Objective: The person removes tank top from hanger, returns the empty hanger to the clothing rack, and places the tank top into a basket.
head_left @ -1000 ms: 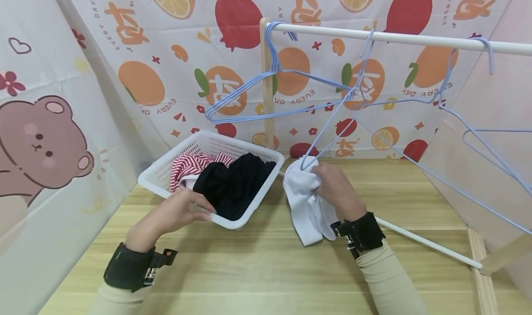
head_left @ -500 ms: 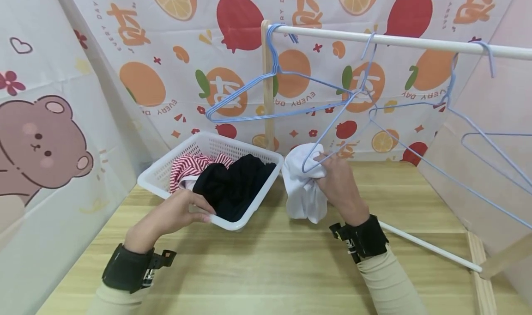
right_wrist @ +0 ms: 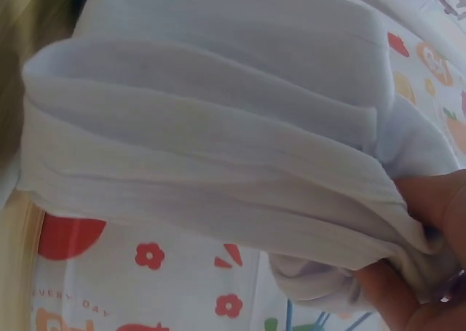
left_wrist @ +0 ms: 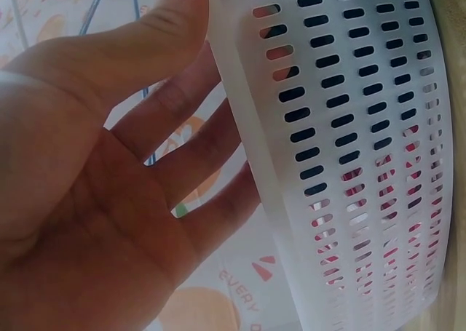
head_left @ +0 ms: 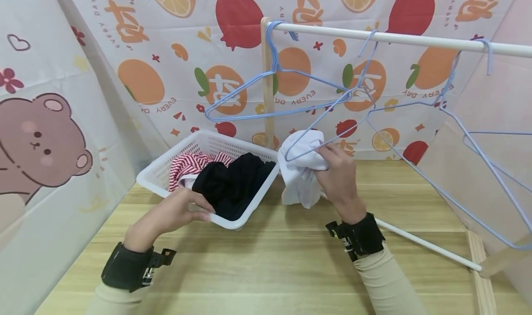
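A white plastic laundry basket point(head_left: 155, 182) stands on the table's left half, holding a red-and-white striped garment point(head_left: 185, 168) and a black garment point(head_left: 232, 185). My left hand point(head_left: 178, 213) grips its near rim, fingers over the edge and thumb along the outer side; the left wrist view shows the perforated wall point(left_wrist: 342, 127) close up. Right of the basket, my right hand point(head_left: 338, 178) pinches a bunched white garment point(head_left: 301, 181). Folded layers of this garment point(right_wrist: 204, 142) fill much of the right wrist view. One blue wire hanger point(head_left: 305, 135) overlaps the garment's top.
A white rail point(head_left: 399, 38) on a wooden post point(head_left: 268, 88) carries several blue hangers point(head_left: 249, 81), bunched at left and spread at right. A lower white bar point(head_left: 428, 245) meets a wooden foot point(head_left: 482, 273) at right. Printed cloth point(head_left: 183, 79) hangs behind.
My right hand has raised the white garment, and its hem has come up from near the table. The overlapping hanger's lower corner has swung left. My left hand stays on the basket rim.
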Motion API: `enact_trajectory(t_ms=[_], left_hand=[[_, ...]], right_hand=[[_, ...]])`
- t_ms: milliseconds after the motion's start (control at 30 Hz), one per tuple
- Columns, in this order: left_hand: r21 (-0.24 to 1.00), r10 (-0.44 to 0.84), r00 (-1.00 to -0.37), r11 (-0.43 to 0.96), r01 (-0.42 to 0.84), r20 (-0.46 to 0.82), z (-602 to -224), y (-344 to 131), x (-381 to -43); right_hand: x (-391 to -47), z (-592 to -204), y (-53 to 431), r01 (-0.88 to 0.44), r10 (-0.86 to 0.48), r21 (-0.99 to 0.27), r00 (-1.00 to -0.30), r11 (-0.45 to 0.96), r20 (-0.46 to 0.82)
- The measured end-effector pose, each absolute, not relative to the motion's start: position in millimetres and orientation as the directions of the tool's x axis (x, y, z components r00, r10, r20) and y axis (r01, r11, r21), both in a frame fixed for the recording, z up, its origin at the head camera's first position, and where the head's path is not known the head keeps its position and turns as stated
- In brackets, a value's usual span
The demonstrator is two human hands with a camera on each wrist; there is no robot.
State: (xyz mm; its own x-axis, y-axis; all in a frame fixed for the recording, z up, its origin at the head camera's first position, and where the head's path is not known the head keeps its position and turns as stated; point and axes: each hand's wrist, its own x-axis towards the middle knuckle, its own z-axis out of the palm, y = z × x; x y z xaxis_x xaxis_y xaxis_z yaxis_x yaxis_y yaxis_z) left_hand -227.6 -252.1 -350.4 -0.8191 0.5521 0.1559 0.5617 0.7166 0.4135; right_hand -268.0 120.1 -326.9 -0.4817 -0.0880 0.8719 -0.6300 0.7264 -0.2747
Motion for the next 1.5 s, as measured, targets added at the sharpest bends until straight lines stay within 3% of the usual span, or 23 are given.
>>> enact_trajectory(t_ms=[367, 667, 1233, 1500], left_hand=[[0.405, 0.562, -0.808, 0.707, 0.580, 0.176, -352, -255, -225], [0.407, 0.584, -0.787, 0.682, 0.608, 0.198, -352, -251, -229], [0.396, 0.583, -0.788, 0.688, 0.608, 0.196, -351, -253, -226], [0.427, 0.573, -0.799, 0.686, 0.589, 0.182, -354, -254, -224]], right_hand=[[-269, -326, 93, -0.678, -0.103, -0.286, -0.473, 0.677, 0.875], [-273, -315, 78, -0.701, -0.135, -0.216, -0.409, 0.680, 0.902], [-276, -293, 48, -0.717, -0.201, -0.252, -0.482, 0.650, 0.853], [-282, -286, 34, -0.751, -0.200, -0.278, -0.476, 0.599, 0.856]])
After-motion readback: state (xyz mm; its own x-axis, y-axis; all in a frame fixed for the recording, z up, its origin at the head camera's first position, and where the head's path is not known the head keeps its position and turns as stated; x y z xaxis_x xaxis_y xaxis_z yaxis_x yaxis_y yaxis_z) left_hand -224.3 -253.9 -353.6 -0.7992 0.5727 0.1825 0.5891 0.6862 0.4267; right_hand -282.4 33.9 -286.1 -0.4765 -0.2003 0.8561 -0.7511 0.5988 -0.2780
